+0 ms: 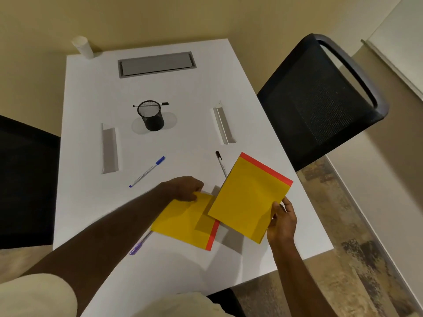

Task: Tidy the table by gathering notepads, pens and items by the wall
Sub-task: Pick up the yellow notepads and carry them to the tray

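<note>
Two yellow notepads with red binding strips are near the table's front. My right hand (282, 221) grips one notepad (249, 197) by its lower right edge, lifted and tilted over the table. My left hand (185, 187) pinches the top corner of the other notepad (183, 220), which lies flat. A purple pen (138, 245) pokes out from under that pad. A blue-capped pen (147, 171) and a black-capped pen (220, 163) lie loose on the white table (91, 213). A black mesh pen cup (151, 118) stands mid-table with a black marker (163, 103) behind it.
Two folded grey name-card holders lie left (109, 148) and right (223, 124) of the cup. A grey cable hatch (156, 64) is set in the far end by the wall. A white paper cup (82, 47) stands at the far left corner. Black chairs flank the table, one at the right (320, 99).
</note>
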